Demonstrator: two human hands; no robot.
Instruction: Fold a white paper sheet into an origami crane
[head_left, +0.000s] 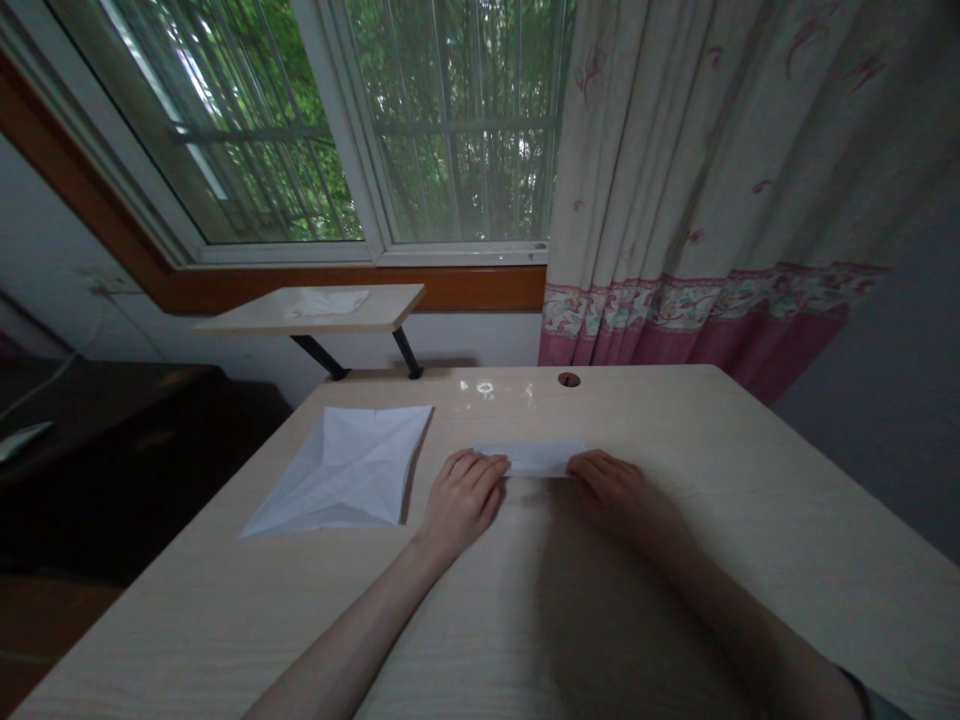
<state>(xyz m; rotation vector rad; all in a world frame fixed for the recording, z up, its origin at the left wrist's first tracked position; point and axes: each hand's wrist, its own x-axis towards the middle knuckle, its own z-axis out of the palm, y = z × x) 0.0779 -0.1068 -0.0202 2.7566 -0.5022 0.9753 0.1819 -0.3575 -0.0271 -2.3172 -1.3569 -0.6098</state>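
Observation:
A narrow strip of folded white paper [538, 459] lies crosswise on the desk [465, 620]. At its left end rests my left hand [465, 495], the fingers together and bent over the paper's near edge. My right hand [611, 488] closes on the right end, with its fingertips at the lower corner. Both thumbs are mostly hidden, so how they meet the paper does not show. To the left of my left hand, apart from it, lies a larger creased sheet of white paper [356, 465].
A small raised shelf [262, 322] on black legs stands at the desk's back left, with a flat white piece [326, 302] on it. A round cable hole [569, 380] sits near the back edge. Behind are a window and a curtain [675, 200]; dark furniture [112, 450] stands left.

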